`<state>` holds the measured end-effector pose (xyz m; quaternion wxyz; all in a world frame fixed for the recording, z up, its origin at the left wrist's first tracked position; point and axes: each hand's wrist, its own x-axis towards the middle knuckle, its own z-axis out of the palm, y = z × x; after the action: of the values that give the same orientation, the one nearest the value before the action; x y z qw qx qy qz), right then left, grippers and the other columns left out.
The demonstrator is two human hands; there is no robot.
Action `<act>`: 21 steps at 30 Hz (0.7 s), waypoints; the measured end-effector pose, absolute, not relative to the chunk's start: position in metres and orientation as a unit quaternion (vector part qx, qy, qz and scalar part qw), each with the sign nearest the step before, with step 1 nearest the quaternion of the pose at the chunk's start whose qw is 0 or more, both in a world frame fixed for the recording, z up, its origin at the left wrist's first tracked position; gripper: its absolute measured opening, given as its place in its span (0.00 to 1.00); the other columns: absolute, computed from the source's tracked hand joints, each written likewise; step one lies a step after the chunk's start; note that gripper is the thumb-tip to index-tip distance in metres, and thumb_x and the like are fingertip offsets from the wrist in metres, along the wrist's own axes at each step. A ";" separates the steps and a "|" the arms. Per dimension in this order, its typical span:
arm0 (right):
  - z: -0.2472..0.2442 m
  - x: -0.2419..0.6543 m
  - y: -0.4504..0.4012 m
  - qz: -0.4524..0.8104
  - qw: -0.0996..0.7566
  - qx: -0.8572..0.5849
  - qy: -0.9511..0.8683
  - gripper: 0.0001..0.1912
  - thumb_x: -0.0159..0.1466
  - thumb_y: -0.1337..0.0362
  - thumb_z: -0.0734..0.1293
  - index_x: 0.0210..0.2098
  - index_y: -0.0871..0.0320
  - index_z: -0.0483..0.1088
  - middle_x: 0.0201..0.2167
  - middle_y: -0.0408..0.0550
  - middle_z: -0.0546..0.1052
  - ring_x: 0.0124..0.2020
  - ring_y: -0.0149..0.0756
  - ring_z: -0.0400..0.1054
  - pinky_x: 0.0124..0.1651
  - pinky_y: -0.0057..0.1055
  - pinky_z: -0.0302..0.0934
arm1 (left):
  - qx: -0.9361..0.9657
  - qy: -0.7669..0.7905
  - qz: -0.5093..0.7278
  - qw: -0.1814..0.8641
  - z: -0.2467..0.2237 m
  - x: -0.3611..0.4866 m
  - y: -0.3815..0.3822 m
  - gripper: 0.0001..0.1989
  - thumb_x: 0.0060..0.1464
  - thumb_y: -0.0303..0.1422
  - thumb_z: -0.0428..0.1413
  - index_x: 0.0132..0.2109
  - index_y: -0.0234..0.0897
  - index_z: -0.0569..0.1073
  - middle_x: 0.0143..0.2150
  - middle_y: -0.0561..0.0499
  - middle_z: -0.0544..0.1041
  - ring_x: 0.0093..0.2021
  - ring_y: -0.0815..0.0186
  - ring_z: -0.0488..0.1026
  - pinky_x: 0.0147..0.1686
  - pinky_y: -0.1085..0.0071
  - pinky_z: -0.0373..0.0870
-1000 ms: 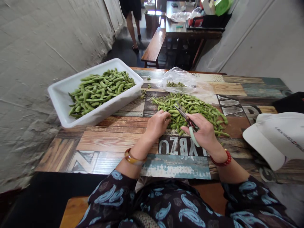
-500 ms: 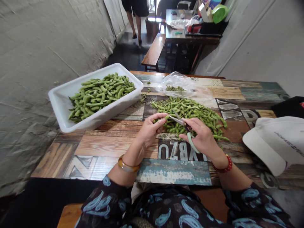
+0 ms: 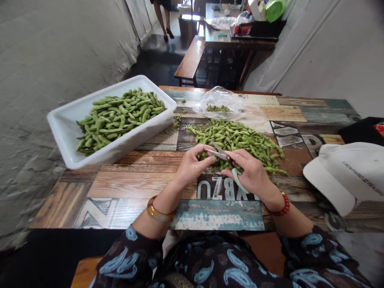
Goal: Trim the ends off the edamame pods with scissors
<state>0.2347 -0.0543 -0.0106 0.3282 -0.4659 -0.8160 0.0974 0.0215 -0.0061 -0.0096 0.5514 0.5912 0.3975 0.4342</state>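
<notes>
My right hand [image 3: 253, 172] grips a pair of scissors [image 3: 238, 180] by the pale green handles. Their blades are spread and point left, the lower tip reaching the fingers of my left hand [image 3: 192, 166]. Those fingers are pinched on an edamame pod, which is mostly hidden now. Just beyond both hands lies a loose heap of green edamame pods [image 3: 240, 136] on the patterned wooden table [image 3: 120, 184]. To the left, a white plastic tub [image 3: 60, 132] stands tilted to my view, with many pods [image 3: 120, 116] inside.
A clear plastic bag [image 3: 222, 96] with green trimmings [image 3: 217, 108] lies behind the heap. Small scraps [image 3: 177, 120] are scattered beside the tub. A white cap [image 3: 345, 172] rests at the right. Beyond stand a bench [image 3: 192, 60], another table [image 3: 222, 38] and a person's legs [image 3: 162, 20].
The view has shifted slightly, so the tub and table sit a little further left and higher. My left fingers have closed in more, covering the pod that showed before. The person behind has stepped.
</notes>
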 end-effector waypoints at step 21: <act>-0.013 0.237 -0.057 0.092 0.305 -0.456 -0.831 0.25 0.66 0.58 0.69 0.61 0.55 0.66 0.45 0.54 0.77 0.43 0.43 0.75 0.45 0.38 0.72 | 0.602 0.384 0.405 0.572 -0.004 0.017 -0.005 0.11 0.48 0.34 0.66 0.28 0.33 0.73 0.30 0.52 0.75 0.32 0.70 0.69 0.37 0.73 0.64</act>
<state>0.2374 -0.0569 -0.0129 0.3054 -0.4564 -0.8306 0.0925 0.0169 -0.0048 -0.0041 0.5719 0.6016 0.3836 0.4048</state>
